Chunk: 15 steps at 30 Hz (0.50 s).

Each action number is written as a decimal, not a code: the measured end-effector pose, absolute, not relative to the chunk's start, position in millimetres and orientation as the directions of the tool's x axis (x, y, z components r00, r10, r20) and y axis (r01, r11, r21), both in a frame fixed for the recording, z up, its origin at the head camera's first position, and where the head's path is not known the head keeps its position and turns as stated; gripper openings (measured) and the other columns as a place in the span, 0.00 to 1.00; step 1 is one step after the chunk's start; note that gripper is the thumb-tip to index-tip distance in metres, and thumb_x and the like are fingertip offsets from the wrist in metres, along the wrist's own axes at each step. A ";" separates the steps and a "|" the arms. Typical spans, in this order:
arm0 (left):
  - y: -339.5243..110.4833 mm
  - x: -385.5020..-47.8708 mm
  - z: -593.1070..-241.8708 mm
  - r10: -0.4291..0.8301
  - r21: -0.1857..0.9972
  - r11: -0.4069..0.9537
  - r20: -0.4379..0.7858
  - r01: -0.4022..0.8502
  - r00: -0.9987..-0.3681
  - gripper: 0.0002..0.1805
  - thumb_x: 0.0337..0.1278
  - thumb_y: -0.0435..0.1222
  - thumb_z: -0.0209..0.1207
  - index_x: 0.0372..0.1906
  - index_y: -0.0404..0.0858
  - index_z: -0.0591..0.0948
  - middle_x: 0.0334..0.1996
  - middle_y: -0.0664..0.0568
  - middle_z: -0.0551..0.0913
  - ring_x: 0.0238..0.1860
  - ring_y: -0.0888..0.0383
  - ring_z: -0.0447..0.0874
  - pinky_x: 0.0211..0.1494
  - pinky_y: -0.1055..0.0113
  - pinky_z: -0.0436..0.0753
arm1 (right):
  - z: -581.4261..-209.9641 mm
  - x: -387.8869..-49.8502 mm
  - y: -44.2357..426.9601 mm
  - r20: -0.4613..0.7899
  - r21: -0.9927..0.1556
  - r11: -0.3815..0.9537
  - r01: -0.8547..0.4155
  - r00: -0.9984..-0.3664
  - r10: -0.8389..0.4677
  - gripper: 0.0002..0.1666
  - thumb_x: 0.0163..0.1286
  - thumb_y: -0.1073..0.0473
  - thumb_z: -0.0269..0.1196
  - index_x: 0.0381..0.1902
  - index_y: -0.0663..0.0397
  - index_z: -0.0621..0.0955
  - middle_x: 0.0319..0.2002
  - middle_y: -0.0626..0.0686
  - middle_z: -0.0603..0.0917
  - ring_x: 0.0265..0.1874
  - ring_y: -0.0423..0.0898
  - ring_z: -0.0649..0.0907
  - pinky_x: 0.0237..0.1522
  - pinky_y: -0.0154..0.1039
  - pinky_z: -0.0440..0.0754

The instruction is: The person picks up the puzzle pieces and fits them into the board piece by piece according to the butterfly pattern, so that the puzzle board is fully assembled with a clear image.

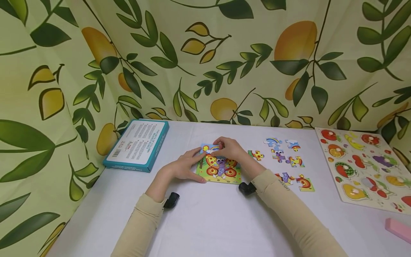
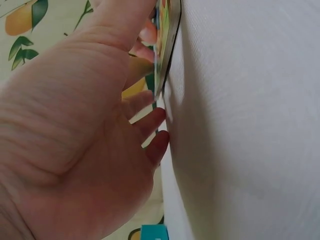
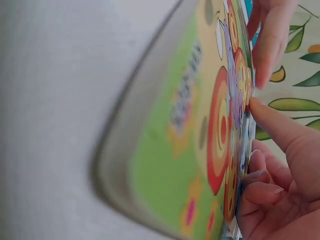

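Observation:
A square butterfly puzzle board (image 1: 221, 176) lies on the white table between both hands. My left hand (image 1: 184, 166) spans its left side, with fairly straight fingers near the upper left corner and the thumb by the lower left. Over the board's upper part, my right hand (image 1: 229, 148) has several fingers curled. In the right wrist view one straighter finger (image 3: 277, 117) of it touches the picture side. Whether it pinches a loose piece is hidden. The board (image 3: 165, 165) shows edge-on there, with my left hand (image 3: 272, 35) beyond it.
Several loose jigsaw pieces (image 1: 278, 155) lie right of the board, one piece (image 1: 255, 155) close by my right wrist. A fruit picture board (image 1: 363, 171) lies at far right, with a pink object (image 1: 398, 230) before it. A teal-edged box (image 1: 136, 144) lies at back left, by the patterned curtain (image 1: 205, 71).

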<state>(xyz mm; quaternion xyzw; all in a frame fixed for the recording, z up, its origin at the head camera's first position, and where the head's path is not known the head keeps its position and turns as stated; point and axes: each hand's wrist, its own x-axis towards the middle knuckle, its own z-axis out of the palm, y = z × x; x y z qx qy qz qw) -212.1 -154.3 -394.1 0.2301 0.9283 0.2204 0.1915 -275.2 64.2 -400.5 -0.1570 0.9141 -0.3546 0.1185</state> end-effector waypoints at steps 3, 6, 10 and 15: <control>-153.3 -212.6 -394.7 0.541 0.506 0.779 -0.244 0.370 -0.805 0.55 0.46 0.56 0.71 0.77 0.48 0.55 0.79 0.55 0.40 0.77 0.48 0.37 0.73 0.42 0.48 | -401.8 -274.5 64.0 -0.110 -0.689 0.700 -0.189 -0.927 -0.358 0.25 0.61 0.51 0.72 0.53 0.54 0.79 0.30 0.49 0.73 0.31 0.45 0.72 0.33 0.37 0.70; -152.7 -212.8 -394.5 0.562 0.511 0.768 -0.249 0.386 -0.789 0.53 0.47 0.56 0.70 0.77 0.51 0.56 0.78 0.58 0.42 0.77 0.48 0.36 0.73 0.41 0.48 | -402.5 -274.4 63.8 -0.109 -0.689 0.701 -0.184 -0.930 -0.351 0.25 0.61 0.51 0.71 0.52 0.54 0.79 0.30 0.49 0.73 0.30 0.45 0.72 0.33 0.37 0.69; -152.8 -213.4 -394.1 0.567 0.502 0.771 -0.262 0.392 -0.780 0.52 0.48 0.57 0.69 0.77 0.52 0.57 0.78 0.58 0.45 0.77 0.48 0.36 0.72 0.39 0.49 | -402.1 -274.0 66.0 -0.107 -0.696 0.692 -0.190 -0.926 -0.362 0.23 0.65 0.50 0.68 0.54 0.54 0.79 0.34 0.51 0.76 0.33 0.47 0.74 0.35 0.38 0.71; -153.9 -213.6 -393.1 0.570 0.495 0.773 -0.265 0.398 -0.777 0.52 0.49 0.57 0.68 0.77 0.51 0.56 0.78 0.56 0.45 0.77 0.47 0.36 0.73 0.40 0.47 | -393.5 -273.4 84.9 -0.050 -0.726 0.656 -0.207 -0.935 -0.350 0.21 0.71 0.49 0.61 0.57 0.52 0.80 0.44 0.54 0.81 0.41 0.49 0.79 0.41 0.41 0.77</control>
